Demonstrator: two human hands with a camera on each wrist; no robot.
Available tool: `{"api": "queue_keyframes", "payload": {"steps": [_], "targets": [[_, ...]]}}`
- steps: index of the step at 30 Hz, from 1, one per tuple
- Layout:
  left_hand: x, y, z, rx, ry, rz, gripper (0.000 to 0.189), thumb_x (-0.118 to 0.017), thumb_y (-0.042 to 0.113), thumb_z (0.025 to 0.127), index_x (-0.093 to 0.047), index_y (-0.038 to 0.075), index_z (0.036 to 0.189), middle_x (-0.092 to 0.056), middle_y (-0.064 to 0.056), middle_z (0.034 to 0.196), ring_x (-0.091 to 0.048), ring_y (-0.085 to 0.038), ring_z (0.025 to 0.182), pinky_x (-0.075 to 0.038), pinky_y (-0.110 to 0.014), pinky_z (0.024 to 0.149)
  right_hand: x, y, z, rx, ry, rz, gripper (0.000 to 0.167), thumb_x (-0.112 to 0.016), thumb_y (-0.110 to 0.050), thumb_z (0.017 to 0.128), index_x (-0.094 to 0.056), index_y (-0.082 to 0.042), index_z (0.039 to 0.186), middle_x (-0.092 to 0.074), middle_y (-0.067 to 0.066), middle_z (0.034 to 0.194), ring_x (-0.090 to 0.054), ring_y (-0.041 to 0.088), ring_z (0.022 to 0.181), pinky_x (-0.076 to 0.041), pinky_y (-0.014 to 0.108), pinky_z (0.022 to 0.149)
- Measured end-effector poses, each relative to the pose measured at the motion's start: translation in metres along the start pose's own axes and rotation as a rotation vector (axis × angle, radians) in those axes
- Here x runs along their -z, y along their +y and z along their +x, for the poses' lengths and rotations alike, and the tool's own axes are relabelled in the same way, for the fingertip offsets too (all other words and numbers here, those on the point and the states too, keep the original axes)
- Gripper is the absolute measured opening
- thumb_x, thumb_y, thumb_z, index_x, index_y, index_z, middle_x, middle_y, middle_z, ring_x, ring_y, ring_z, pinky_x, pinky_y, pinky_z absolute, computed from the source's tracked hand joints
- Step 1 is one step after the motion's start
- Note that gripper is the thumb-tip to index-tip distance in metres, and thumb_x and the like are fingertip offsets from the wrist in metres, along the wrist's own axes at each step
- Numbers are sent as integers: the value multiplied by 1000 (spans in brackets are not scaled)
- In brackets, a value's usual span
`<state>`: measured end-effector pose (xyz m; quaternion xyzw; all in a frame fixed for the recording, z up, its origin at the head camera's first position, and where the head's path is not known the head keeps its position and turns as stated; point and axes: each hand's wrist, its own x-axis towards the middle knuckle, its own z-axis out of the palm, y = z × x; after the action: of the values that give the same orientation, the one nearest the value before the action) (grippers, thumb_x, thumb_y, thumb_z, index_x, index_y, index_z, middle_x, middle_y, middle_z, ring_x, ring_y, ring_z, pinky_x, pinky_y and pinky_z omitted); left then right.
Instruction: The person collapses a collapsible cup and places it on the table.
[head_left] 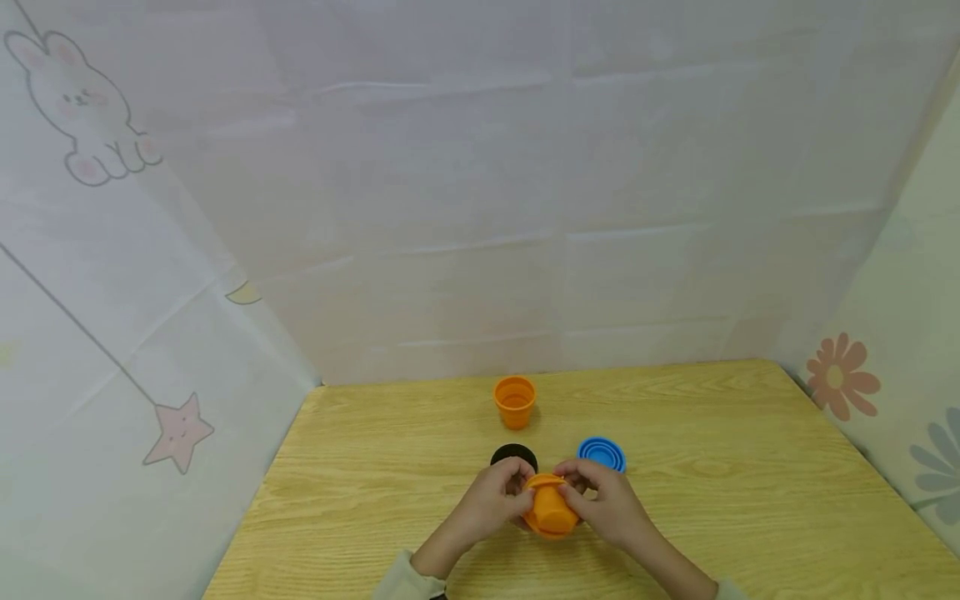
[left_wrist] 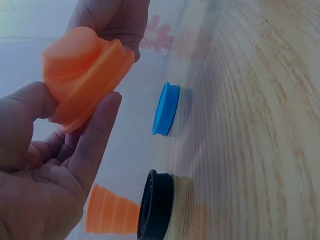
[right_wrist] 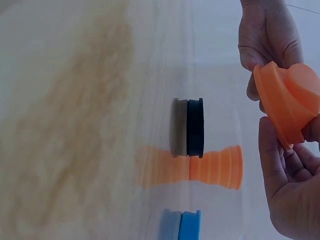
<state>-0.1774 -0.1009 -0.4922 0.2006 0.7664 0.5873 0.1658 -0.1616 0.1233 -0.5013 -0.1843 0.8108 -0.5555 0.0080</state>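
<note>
Left grip (head_left: 487, 504) and right grip (head_left: 613, 507) both narrowed to a pinch on 1 lopsided orange cup (head_left: 555, 510), above the surface (head_left: 360, 483); its shaping looks unfinished. 1 extended cup (head_left: 515, 407) stands beyond; blue cup (head_left: 602, 454) and black cup (head_left: 513, 452) sit flat.

The head camera faces forward and down from above; sideways-turned wrist cameras share the held orange cup (left_wrist: 81, 76) up close.

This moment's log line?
left hand, right hand: gripping partly collapsed orange cup | nearby: upright orange cup | collapsed: blue cup, black cup
</note>
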Motion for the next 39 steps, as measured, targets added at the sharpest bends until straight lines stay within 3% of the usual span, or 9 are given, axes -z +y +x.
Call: {"api": "queue_keyframes", "payload": {"steps": [12,19,24,30,39], "targets": [[7,0,-5,31,-91,-210,29,-56,22,106,-60,1,125,-66,-9,111,-68,-22,95,-63,-41,75,9,-1,0,-113,-104,206,37,-63,-25,102,-62,-1,130,-67,14,110,-67,17,91,-62,32,69],[12,-1,-6,35,-178,-315,38,-61,23,104,-56,0,133,-67,-9,114,-69,-19,97,-61,-45,84,8,3,1,-133,-105,198,40,-62,-29,103,-61,-2,132,-67,14,113,-67,19,94,-61,31,71],[13,-1,-7,33,-179,-311,39,-65,21,101,-55,1,133,-68,-10,114,-69,-20,98,-59,-50,87,10,6,1,-152,-142,245,43,-56,-34,106,-59,-3,135,-66,15,120,-68,20,95,-61,32,76],[13,0,-8,35,-158,-305,38,-66,20,100,-56,1,132,-67,-11,115,-69,-22,98,-57,-55,90,16,6,0,-114,-253,355,42,-54,-23,107,-52,0,141,-61,19,126,-66,22,103,-59,33,86],[9,0,-7,21,-101,-227,34,-72,18,95,-63,2,123,-66,-9,107,-65,-21,97,-61,-38,80,19,5,1,-122,-296,279,40,-62,-25,102,-58,-6,138,-61,15,124,-58,25,108,-57,30,87]]}}
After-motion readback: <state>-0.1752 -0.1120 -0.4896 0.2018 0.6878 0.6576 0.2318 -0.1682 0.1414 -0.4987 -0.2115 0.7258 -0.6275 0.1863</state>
